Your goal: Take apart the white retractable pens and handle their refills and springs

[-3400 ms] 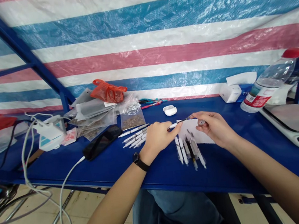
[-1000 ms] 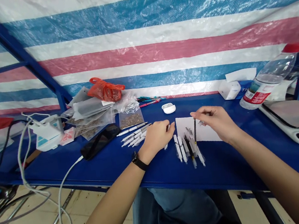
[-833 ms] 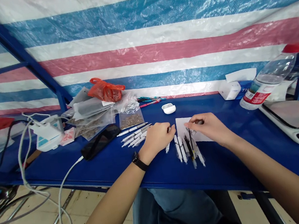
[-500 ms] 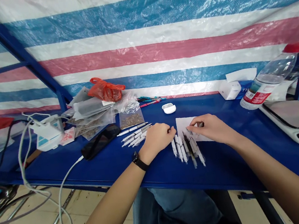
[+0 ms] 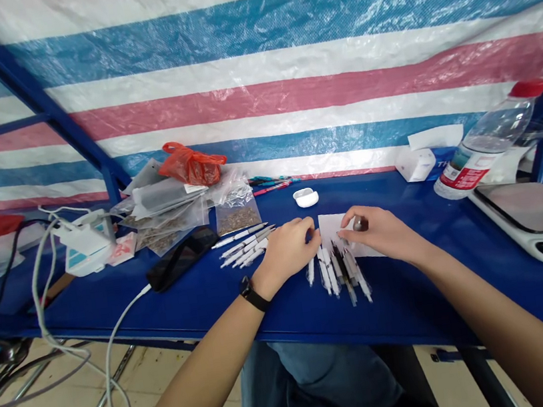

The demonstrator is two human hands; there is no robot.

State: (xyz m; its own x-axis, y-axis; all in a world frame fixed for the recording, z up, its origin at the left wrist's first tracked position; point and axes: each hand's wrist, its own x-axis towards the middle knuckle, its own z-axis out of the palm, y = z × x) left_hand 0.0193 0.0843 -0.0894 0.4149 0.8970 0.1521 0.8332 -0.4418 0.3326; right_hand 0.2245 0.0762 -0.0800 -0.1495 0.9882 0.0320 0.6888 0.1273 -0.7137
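My left hand (image 5: 291, 249), with a dark band on its wrist, is closed on a white pen (image 5: 311, 273) that pokes out below the fingers. To its right, white and dark pens (image 5: 342, 271) lie in a loose row, several in clear sleeves. My right hand (image 5: 375, 229) is curled above the white paper (image 5: 331, 223), thumb and fingertips together. A small dark grey rounded object (image 5: 360, 223) shows within its grip; its kind is unclear. Left of my left hand lies another group of white pens (image 5: 246, 245).
A black phone (image 5: 182, 256) on a white cable, bags of brown bits (image 5: 238, 218) and an orange bag (image 5: 192, 164) lie at left. A white earbud case (image 5: 306, 197) sits behind the paper. Right are a tilted bottle (image 5: 481, 154) and a scale (image 5: 536, 213).
My left hand has drawn the leftmost white pen slightly left, away from the row, and the pen now slants. My right hand has turned a little, showing more of the dark grey object.
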